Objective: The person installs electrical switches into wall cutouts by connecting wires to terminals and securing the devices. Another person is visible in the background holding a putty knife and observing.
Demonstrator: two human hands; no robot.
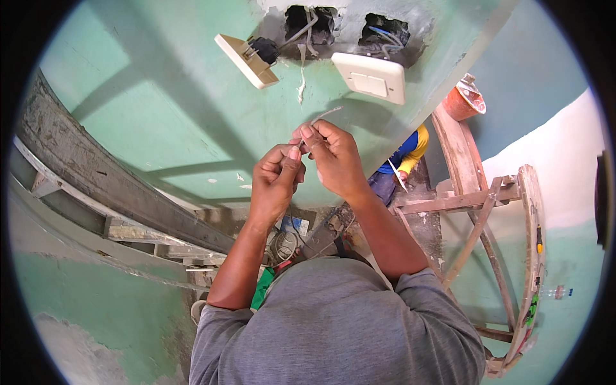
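A thin grey cable [328,113] is pinched between my fingertips in front of the green wall. My left hand [274,187] grips its lower part, thumb and fingers pressed together. Just above and to the right, my right hand [336,157] holds the same cable, its free end sticking out up and to the right. Beyond my hands, a cream socket plate [251,64] hangs by its wires from the left wall hole [296,20]. Beside it, a white switch plate [370,78] hangs below the right wall hole [396,29]. A frayed pale strip [301,80] dangles between the plates.
A wooden trestle [459,202] stands at right, with an orange bucket [463,101] on a plank. A screwdriver [539,240] and a plastic bottle [556,292] are farther right. Another person [405,157] is below the wall's edge. Coiled wire [283,246] lies low, and a long beam [96,154] curves at left.
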